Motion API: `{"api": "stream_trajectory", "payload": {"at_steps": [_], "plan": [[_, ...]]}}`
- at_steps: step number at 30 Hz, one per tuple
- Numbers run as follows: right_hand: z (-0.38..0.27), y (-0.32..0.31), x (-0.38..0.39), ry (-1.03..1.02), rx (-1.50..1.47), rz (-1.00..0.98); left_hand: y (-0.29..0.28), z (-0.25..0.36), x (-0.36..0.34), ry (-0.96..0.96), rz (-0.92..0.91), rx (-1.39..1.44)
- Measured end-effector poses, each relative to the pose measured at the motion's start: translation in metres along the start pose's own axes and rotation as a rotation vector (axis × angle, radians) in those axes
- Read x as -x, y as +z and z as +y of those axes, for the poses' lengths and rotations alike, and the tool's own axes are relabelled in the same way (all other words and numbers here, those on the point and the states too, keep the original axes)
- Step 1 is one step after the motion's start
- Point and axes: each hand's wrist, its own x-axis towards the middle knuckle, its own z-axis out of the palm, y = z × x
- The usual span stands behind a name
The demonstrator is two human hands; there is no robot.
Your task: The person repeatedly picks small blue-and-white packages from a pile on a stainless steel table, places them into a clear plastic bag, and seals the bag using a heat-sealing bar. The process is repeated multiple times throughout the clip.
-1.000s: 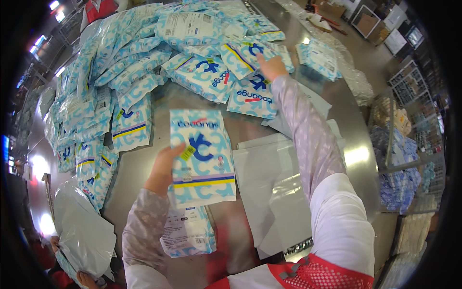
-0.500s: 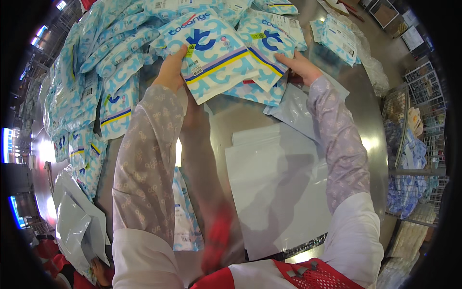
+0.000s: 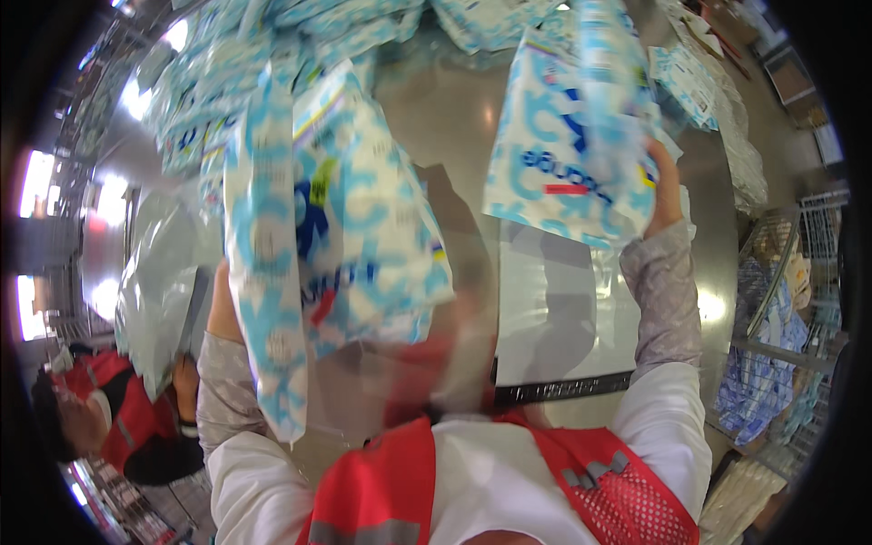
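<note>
My left hand (image 3: 222, 304) grips a bunch of soft blue-and-white plastic packets (image 3: 363, 218), raised over the left part of the metal table. One of them stands edge-on, and most of my fingers are hidden behind it. At the right, my right hand (image 3: 666, 191) is closed around the outer edge of more packets (image 3: 545, 145) of the same kind, partly smeared by motion. Both bunches show their printing upside down. Under the right bunch lies a stack of white mailing bags (image 3: 554, 336).
Piled packets (image 3: 336, 27) cover the far side of the metal table (image 3: 431, 113). At the left a co-worker in a red vest (image 3: 118, 413) holds a large grey plastic bag (image 3: 163, 272). Wire cages (image 3: 781, 309) with blue-patterned goods stand at the right.
My hands have moved apart and nearer to me, each bringing packets from the far pile. The packets now face the other way up. The co-worker has come further into view.
</note>
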Motion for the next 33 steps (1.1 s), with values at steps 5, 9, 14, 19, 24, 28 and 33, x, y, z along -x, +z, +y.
{"api": "stream_trajectory", "payload": {"at_steps": [5,9,14,19,24,28,33], "plan": [[0.027,0.042,0.092,0.097,-0.111,-0.117,-0.086,-0.085,0.063,-0.167,0.106,-0.059],[0.042,0.069,0.132,0.135,-0.175,-0.170,-0.126,-0.113,0.089,-0.038,0.034,-0.125],[0.061,0.080,0.159,0.187,-0.276,-0.226,-0.143,-0.115,0.117,-0.001,0.022,-0.045],[0.116,0.116,0.186,0.324,-0.128,-0.185,-0.114,-0.153,0.117,0.042,0.213,-0.033],[0.144,0.163,0.230,0.080,0.451,-0.615,-0.059,-0.183,0.125,0.170,0.126,0.288],[0.140,0.164,0.244,0.171,0.450,-0.629,-0.059,-0.189,0.131,0.216,-0.074,0.446],[0.166,0.159,0.259,0.234,0.658,-0.686,-0.065,-0.189,0.127,0.097,0.055,0.256]]}}
